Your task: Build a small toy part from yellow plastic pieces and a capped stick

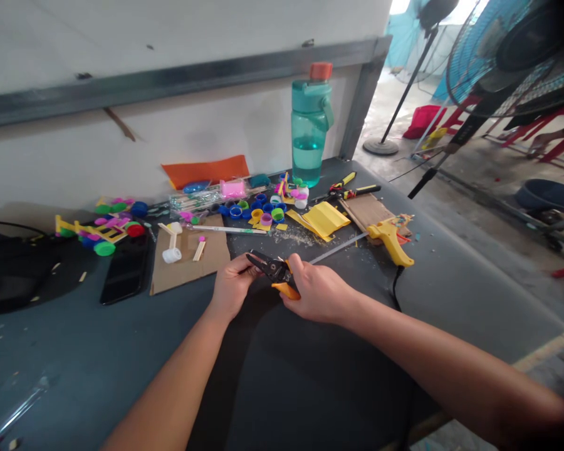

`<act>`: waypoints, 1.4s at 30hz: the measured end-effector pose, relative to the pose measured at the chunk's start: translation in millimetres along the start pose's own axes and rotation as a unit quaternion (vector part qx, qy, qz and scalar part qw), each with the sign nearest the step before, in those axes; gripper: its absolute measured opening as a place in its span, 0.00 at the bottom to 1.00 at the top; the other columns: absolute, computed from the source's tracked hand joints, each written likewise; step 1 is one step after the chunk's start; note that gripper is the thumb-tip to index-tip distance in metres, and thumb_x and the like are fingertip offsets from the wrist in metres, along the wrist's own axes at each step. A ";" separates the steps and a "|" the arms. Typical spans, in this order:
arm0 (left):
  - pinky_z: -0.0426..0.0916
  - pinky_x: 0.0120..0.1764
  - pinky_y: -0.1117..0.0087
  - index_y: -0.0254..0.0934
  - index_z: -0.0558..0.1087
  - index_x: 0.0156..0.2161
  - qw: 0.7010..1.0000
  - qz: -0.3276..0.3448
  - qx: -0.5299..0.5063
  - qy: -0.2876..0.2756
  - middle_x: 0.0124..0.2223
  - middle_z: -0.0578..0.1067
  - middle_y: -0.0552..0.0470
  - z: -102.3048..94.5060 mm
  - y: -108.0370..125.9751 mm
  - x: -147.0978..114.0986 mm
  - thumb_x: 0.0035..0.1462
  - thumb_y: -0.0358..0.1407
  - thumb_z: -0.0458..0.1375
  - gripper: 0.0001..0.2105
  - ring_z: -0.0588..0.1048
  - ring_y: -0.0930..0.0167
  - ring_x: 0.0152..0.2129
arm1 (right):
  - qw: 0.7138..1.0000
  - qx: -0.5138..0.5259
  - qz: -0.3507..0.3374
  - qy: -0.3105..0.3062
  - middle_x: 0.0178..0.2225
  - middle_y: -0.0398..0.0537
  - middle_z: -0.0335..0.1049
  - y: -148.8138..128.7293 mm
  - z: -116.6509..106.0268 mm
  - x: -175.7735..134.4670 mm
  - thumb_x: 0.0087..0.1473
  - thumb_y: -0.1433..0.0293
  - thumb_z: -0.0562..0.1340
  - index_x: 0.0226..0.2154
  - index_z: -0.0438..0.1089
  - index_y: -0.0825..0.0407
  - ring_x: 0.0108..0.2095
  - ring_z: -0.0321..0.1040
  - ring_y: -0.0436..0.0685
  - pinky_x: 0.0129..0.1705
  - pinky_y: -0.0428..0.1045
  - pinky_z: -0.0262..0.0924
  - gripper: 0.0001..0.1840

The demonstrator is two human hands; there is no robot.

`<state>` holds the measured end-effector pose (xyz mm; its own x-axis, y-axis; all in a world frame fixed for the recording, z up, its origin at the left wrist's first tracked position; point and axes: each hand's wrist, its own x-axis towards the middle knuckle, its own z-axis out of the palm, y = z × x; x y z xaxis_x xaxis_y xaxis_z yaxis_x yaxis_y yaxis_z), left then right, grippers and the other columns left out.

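Observation:
My right hand point(317, 288) is wrapped round the orange handles of a pair of wire strippers point(273, 269) with dark metal jaws. The jaws point left, toward the pinched fingers of my left hand point(232, 285). Whatever is between those fingertips is too small and hidden to make out. Just behind my left hand lies a cardboard sheet point(192, 260), bearing a stick piece with white caps point(172, 244) and short wooden sticks with a pink tip point(200, 248). A yellow glue gun point(390, 241) with a long glue stick point(338, 248) lies beyond my right hand.
A teal water bottle point(306, 138) stands near the wall. Around it are coloured bottle caps point(263, 210), yellow foam sheets point(326, 219) and yellow-handled pliers point(352, 188). A black phone point(125, 269) lies left, beside small wheeled stick models point(106, 232). A standing fan point(502, 56) is at right.

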<state>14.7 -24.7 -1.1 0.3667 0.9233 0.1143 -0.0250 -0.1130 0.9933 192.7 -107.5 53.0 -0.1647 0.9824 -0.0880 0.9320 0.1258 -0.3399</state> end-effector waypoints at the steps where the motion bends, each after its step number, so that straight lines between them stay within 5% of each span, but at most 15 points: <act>1: 0.66 0.36 0.71 0.36 0.78 0.29 1.000 -0.005 -0.009 0.003 0.28 0.74 0.54 0.4 -0.9 0.0 0.48 0.39 0.65 0.07 0.70 0.70 0.29 | 1.000 -0.002 0.000 0.001 0.36 0.53 0.73 0.5 0.7 0.3 0.54 0.57 0.58 0.43 0.54 0.52 0.33 0.74 0.62 0.29 0.48 0.56 0.21; 5: 0.66 0.33 0.71 0.37 0.77 0.30 0.997 -0.042 -0.061 0.010 0.28 0.74 0.55 3.3 0.2 -0.7 0.45 0.39 0.67 0.08 0.70 0.72 0.26 | 1.000 -0.009 0.000 0.014 0.39 0.55 0.71 1.1 2.0 1.7 0.48 0.50 0.61 0.44 0.55 0.52 0.35 0.73 0.63 0.32 0.50 0.59 0.30; 15: 0.65 0.31 0.73 0.38 0.78 0.28 0.991 -0.054 -0.115 -0.038 0.27 0.73 0.55 -0.2 3.3 -1.6 0.45 0.39 0.68 0.08 0.70 0.74 0.25 | 1.000 -0.006 -0.009 0.020 0.39 0.53 0.70 0.6 0.8 0.9 0.45 0.51 0.62 0.44 0.56 0.53 0.36 0.72 0.63 0.33 0.51 0.61 0.30; 30: 0.66 0.34 0.71 0.37 0.77 0.26 0.999 -0.028 -0.038 -0.012 0.27 0.73 0.53 -8.1 -5.1 -3.4 0.44 0.38 0.68 0.07 0.70 0.71 0.27 | 0.999 -0.014 -0.018 -0.025 0.31 0.50 0.73 -2.6 -8.2 -4.8 0.48 0.55 0.60 0.39 0.55 0.51 0.30 0.74 0.62 0.27 0.48 0.53 0.23; 38: 0.67 0.34 0.70 0.36 0.79 0.31 0.993 -0.059 -0.093 -0.037 0.29 0.76 0.52 -3.9 -3.8 -2.3 0.44 0.41 0.69 0.11 0.71 0.71 0.27 | 0.999 0.016 -0.038 -0.015 0.29 0.48 0.72 4.7 -2.7 -1.3 0.52 0.63 0.57 0.39 0.53 0.50 0.27 0.72 0.59 0.24 0.47 0.46 0.14; 42: 0.66 0.32 0.72 0.35 0.77 0.28 0.987 -0.072 -0.137 -0.043 0.27 0.74 0.53 2.6 6.6 -2.8 0.46 0.40 0.68 0.10 0.70 0.74 0.25 | 0.993 0.115 -0.015 0.006 0.27 0.44 0.69 5.1 1.2 1.1 0.51 0.60 0.58 0.37 0.52 0.49 0.26 0.68 0.56 0.25 0.47 0.47 0.16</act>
<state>15.9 -29.0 5.1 0.4613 0.8871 -0.0187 -0.2135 0.1314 0.9681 196.8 -106.0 50.0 -0.1868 0.9803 -0.0645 0.8282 0.1218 -0.5470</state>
